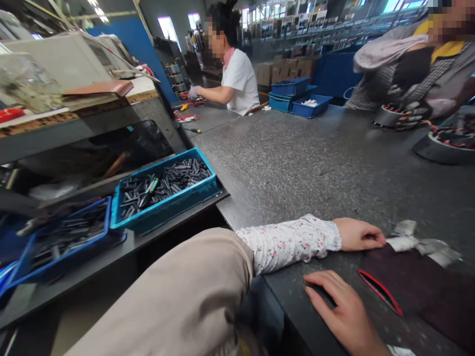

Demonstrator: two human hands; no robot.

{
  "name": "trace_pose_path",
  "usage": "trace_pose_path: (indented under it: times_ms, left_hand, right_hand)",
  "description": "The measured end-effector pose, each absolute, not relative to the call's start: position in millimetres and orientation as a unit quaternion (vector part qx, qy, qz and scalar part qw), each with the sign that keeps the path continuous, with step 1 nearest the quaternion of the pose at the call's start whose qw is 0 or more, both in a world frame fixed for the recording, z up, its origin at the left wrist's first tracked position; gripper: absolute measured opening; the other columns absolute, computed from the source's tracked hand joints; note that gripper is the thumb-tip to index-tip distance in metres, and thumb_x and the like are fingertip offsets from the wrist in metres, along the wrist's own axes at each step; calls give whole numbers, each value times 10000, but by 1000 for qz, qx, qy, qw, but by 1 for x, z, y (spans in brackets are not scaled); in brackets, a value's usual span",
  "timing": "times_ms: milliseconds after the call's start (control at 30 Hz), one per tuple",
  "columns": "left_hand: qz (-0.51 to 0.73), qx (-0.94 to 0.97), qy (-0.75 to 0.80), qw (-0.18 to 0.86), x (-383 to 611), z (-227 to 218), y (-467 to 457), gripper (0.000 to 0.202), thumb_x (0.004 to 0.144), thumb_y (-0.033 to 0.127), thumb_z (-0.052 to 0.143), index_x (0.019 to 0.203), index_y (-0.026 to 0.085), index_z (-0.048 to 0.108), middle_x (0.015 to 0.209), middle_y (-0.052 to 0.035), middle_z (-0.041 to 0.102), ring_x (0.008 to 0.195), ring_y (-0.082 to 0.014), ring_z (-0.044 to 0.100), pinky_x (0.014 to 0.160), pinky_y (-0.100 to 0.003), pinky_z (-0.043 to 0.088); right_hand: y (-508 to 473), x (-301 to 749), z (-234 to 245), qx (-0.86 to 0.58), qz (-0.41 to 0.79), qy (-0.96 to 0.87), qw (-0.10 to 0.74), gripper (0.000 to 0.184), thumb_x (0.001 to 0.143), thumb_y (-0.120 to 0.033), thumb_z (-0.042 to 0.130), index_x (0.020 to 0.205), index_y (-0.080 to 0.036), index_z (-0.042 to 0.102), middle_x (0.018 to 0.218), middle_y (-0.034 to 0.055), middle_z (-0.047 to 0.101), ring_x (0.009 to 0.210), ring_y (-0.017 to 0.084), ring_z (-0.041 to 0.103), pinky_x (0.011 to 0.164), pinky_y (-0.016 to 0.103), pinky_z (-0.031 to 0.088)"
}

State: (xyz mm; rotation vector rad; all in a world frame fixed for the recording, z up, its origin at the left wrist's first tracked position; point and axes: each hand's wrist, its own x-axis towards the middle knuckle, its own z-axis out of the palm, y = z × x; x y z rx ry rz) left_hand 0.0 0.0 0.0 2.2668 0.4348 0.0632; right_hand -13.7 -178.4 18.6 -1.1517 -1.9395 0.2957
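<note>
The left hand (358, 234) curls its fingers against the crumpled white paper strips (415, 243) at the right of the frame; whether they pinch cannot be told. The right hand (343, 309) lies flat and open, lower centre, beside the dark maroon cloth (426, 287). A careless tug could tear or scatter the strips.

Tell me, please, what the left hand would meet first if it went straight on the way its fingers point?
Most likely the crumpled whitish scraps, which lie right beyond the fingertips of the left hand, at the edge of the dark mat. Whether they already touch is unclear.
</note>
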Motion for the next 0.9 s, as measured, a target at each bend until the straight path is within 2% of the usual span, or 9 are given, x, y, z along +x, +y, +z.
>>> trace_pose_path:
  times_ms: [300,533,767,900]
  left_hand:
    - [7,900,166,403,-2,6,0,303,1012,277,532,1258,115,600,1240,-37,653,1143,-114,608,966,-184,435]
    - [21,898,173,404,-1,3,0,297,1006,275,546,1250,117,606,1220,-30,663,1098,-117,622,914,-194,447]
    - [17,896,174,408,-3,8,-2,302,1009,265,536,1265,117,599,1217,-28,662,1111,-115,619,962,-192,441]
    - [6,900,171,401,-5,12,-3,286,1014,267,529,1244,113,600,1208,-27,663,1107,-108,619,931,-175,437]
  right_hand:
    - [-178,-14,20,-459,106,-777,417,241,1068,-373,493,919,-257,643,787,-36,701,704,124,690,629,209,562]
    - [-179,-13,18,-461,112,-777,414,247,1071,-376,488,925,-254,645,796,-30,700,720,126,689,642,212,562]
    - [-179,-12,16,-462,116,-775,415,228,1073,-383,493,942,-264,636,811,-44,698,737,116,682,673,200,551]
    - [-179,-13,16,-461,114,-776,416,241,1078,-398,483,943,-266,632,809,-48,699,735,110,683,673,195,549]
